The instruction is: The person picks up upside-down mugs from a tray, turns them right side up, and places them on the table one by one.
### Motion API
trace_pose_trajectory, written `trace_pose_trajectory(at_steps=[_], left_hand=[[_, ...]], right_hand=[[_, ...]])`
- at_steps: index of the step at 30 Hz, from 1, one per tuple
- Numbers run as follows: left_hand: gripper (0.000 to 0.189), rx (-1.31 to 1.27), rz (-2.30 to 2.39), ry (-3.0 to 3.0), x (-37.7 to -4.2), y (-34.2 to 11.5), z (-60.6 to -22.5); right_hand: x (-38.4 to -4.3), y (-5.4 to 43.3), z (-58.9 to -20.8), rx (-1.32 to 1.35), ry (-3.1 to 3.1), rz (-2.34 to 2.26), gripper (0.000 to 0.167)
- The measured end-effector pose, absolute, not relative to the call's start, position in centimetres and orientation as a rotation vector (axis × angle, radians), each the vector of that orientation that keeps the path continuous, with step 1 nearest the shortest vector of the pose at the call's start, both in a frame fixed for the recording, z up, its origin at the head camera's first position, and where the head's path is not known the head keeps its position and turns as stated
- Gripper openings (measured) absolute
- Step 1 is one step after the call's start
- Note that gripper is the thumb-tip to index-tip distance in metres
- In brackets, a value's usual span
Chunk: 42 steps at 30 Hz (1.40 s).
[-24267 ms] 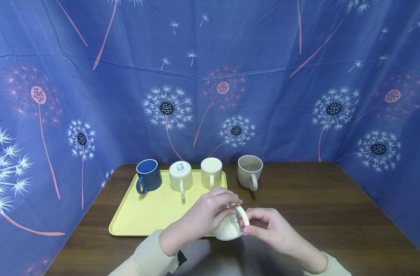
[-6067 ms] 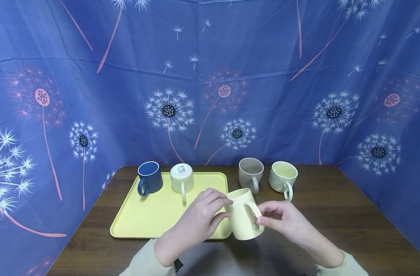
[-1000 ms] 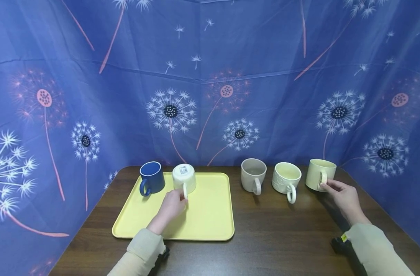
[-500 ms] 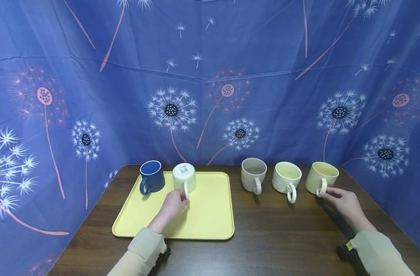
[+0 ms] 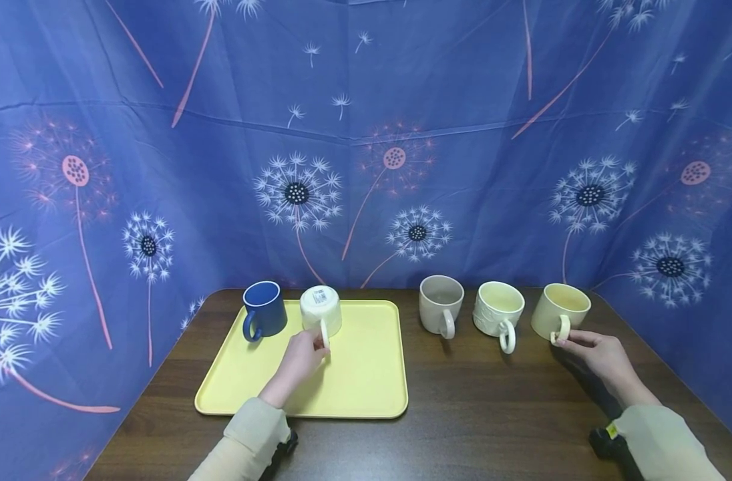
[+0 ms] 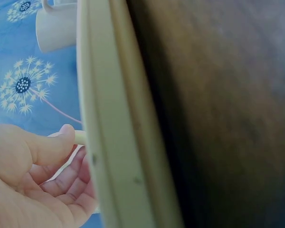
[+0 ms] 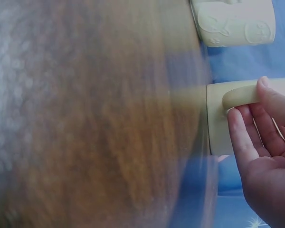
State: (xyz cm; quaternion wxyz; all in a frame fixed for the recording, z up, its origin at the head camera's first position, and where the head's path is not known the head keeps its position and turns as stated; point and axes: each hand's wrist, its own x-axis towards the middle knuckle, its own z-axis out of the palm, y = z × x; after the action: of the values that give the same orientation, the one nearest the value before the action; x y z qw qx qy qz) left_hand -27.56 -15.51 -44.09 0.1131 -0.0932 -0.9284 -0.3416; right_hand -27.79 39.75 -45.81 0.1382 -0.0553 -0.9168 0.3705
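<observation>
Tugging sideways could tip the white mug (image 5: 320,311) the left hand (image 5: 300,359) pinches or rightmost mug (image 5: 549,316) the right hand (image 5: 603,357) pinches.

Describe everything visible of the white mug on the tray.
White mug: looks like glazed ceramic, upside down near the back of the tray, right of the blue mug and apart from it. A label, too small to read, is on its upturned base. The left hand pinches its near-facing handle. Inside hidden.

Creased blue fabric backdrop (image 5: 492,180) (white and pink dandelions (image 5: 296,193)) behind a dark wood-grain table (image 5: 480,414).
</observation>
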Motion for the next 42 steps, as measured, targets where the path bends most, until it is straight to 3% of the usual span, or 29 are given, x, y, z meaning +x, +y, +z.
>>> trace_pose_trajectory(at_steps=[24, 42], left_hand=[[0.012, -0.286, -1.033, -2.691, -26.2, -16.0, -43.3], [0.006, -0.251, -1.039, -2.617, -25.6, -15.8, -42.3]], right_hand=[[-26.6, 38.7, -43.8, -0.110, -2.661, 1.263, 0.058], [-24.1, 36.9, -39.9, -0.011, -2.803, 0.870, 0.042]])
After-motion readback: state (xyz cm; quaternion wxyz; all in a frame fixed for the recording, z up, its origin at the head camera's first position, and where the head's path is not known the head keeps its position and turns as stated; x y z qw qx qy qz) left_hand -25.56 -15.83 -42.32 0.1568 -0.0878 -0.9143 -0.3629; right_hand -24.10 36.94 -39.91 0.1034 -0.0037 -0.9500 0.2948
